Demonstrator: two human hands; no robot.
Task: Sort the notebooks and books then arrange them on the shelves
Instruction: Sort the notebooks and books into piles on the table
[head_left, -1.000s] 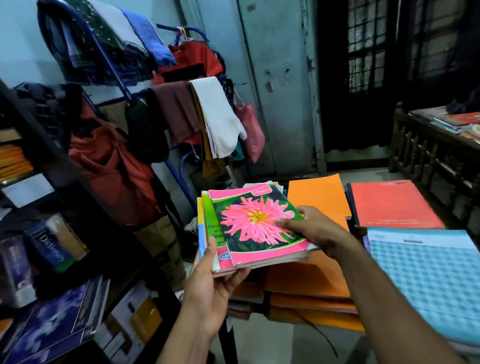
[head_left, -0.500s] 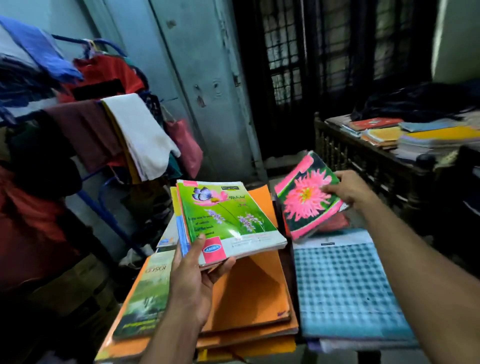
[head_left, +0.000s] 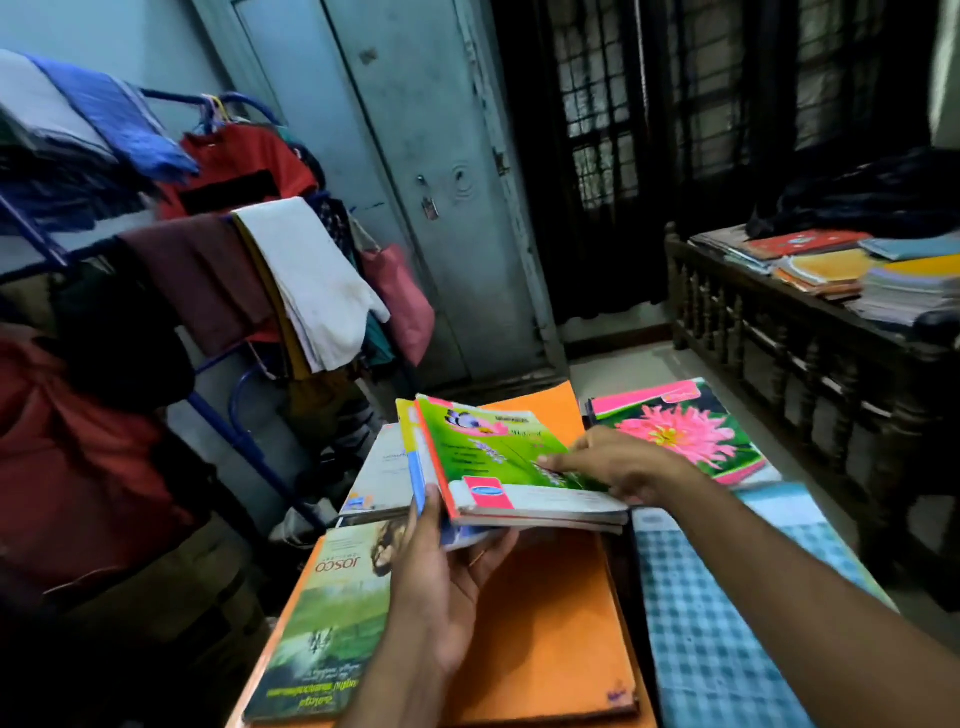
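In the head view, sorting is under way: the left hand (head_left: 447, 582) cradles a small stack of notebooks (head_left: 498, 467) from below, thumb curled up over its near edge, holding it above the orange folders (head_left: 545, 623) that lie on the tabletop. The right hand (head_left: 623, 462) rests on the green notebook (head_left: 488, 447) atop that stack, fingers stretched out fairly straight along its right edge; whether the thumb is tucked under the cover cannot be told. Just beside it, toward the far right of the tabletop, the pink flower notebook (head_left: 680, 431) lies flat on a pile of its own, with the blue checked book (head_left: 727, 623) nearer the front edge. A landscape-covered book (head_left: 332, 613) sits at the front left, on the orange pile. The step in hand looks like picking the next notebook off the held stack. That calls for a pinch on the green cover's edge, lifting it clear without dragging those beneath, then choosing its matching pile.
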